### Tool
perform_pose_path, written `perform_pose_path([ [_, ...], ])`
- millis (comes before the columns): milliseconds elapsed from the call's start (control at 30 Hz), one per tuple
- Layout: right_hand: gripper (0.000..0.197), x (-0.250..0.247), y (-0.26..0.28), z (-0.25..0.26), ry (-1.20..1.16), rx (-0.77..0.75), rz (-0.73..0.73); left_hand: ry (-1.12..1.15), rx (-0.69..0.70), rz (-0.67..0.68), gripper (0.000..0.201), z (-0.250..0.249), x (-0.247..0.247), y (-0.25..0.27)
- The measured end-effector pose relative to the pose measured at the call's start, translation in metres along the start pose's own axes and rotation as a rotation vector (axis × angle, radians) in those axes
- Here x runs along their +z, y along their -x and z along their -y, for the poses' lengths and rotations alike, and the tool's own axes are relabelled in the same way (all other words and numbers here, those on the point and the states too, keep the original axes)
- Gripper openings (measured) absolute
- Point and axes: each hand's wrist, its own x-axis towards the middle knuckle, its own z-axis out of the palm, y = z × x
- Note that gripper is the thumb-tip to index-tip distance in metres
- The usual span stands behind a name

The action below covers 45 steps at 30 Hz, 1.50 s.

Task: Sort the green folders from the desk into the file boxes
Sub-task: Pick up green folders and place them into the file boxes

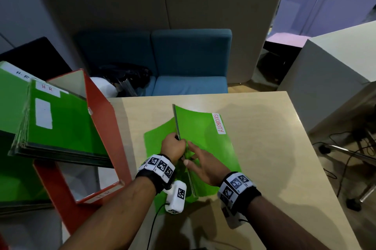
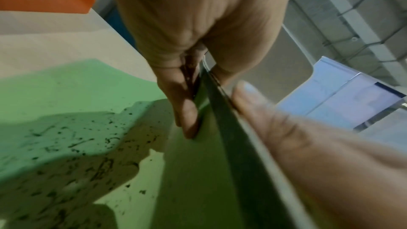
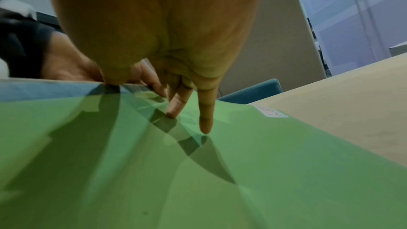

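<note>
A green folder stack labelled SECURITY (image 1: pixel 203 131) stands tilted on its edge on the desk, over another green folder (image 1: pixel 156 137) that lies flat. My left hand (image 1: pixel 176 143) grips the raised edge of the stack (image 2: pixel 220 128). The right hand (image 1: pixel 195 154) rests with straight fingers (image 3: pixel 206 121) on the green cover (image 3: pixel 220 180), its thumb (image 2: pixel 253 104) against the edge. At the left a red file box (image 1: pixel 101 123) marked H.R holds several green folders (image 1: pixel 65 119) with H.R labels, leaning out of it.
The wooden desk (image 1: pixel 264 148) has bare surface to the right of the folders. Behind it a blue sofa (image 1: pixel 191 62) carries a black bag (image 1: pixel 126 76). A pale cabinet (image 1: pixel 335 66) and floor cables (image 1: pixel 345 148) are at the right.
</note>
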Motion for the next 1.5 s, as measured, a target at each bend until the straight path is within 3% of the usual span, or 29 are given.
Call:
perform_pose_path([
  [133, 0.069, -0.006, -0.006, -0.005, 0.109, -0.015, -0.03, 0.157, 0.039, 0.013, 0.005, -0.015, -0.009, 0.009],
  [233, 0.088, -0.013, -0.014, -0.004, 0.083, -0.046, -0.082, 0.277, 0.044, 0.026, 0.012, -0.029, -0.021, 0.018],
  [433, 0.071, -0.015, -0.032, 0.018, -0.068, -0.135, -0.175, 0.427, 0.078, -0.012, 0.008, -0.052, -0.051, 0.037],
  [567, 0.097, -0.018, -0.049, 0.02, -0.268, -0.028, -0.23, 0.507, 0.115, -0.044, 0.016, -0.058, -0.077, 0.051],
  [667, 0.067, -0.021, -0.061, 0.017, -0.291, 0.067, -0.177, 0.534, 0.166, -0.017, 0.02, -0.056, -0.096, 0.066],
  [800, 0.064, -0.023, -0.074, 0.033, -0.338, 0.125, -0.119, 0.559, 0.277, -0.062, 0.031, -0.042, -0.126, 0.08],
  [900, 0.076, -0.024, -0.083, 0.058, -0.265, -0.074, -0.251, 0.658, 0.362, -0.084, 0.058, -0.034, -0.151, 0.092],
  [1000, 0.07, -0.015, -0.088, 0.11, -0.343, -0.346, -0.244, 0.62, 0.475, -0.045, 0.083, -0.029, -0.168, 0.102],
  [1100, 0.067, -0.002, -0.086, 0.171, -0.45, -0.559, -0.217, 0.511, 0.569, -0.083, 0.08, -0.027, -0.178, 0.114],
  [1233, 0.049, 0.021, -0.087, 0.225, -0.448, -0.744, -0.17, 0.774, 0.527, -0.139, 0.061, -0.025, -0.209, 0.127],
  [1300, 0.052, 0.03, -0.088, 0.247, -0.343, -0.822, -0.147, 0.76, 0.539, -0.263, 0.056, -0.022, -0.229, 0.134],
  [1433, 0.057, 0.04, -0.098, 0.278, -0.14, -0.964, -0.15, 0.693, 0.604, -0.608, 0.023, -0.016, -0.273, 0.156],
  [1500, 0.062, 0.048, -0.107, 0.29, -0.116, -1.015, -0.137, 0.64, 0.631, -0.729, 0.02, -0.011, -0.295, 0.169],
])
